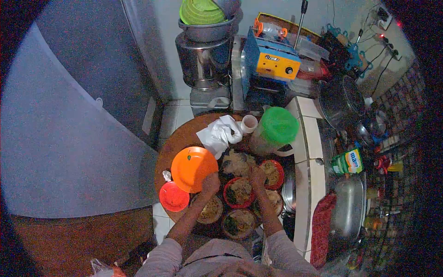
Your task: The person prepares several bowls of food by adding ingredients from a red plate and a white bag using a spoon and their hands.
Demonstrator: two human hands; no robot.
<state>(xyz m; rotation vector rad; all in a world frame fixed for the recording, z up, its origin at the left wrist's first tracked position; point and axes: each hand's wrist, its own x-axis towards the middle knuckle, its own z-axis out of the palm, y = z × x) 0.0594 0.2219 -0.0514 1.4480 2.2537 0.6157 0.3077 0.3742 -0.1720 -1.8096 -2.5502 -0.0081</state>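
My left hand (211,183) is at the lower right rim of a large orange plate (188,167), its fingers too blurred to make out. My right hand (257,176) is between a heap of pale food (237,162) and a red-rimmed bowl of food (272,174); its fingers are unclear too. Between my forearms sits a red bowl of food (239,192). Nearer to me stand another filled bowl (238,223) and, partly under my left forearm, one more (210,210). A small red plate (174,196) lies at the left.
On the round wooden table (173,138) are a white plastic bag (223,134), a white cup (249,123) and a green-lidded pitcher (279,124). A tiled counter edge (302,184) runs along the right. Behind are a steel pot (204,62) and a blue-orange machine (275,64).
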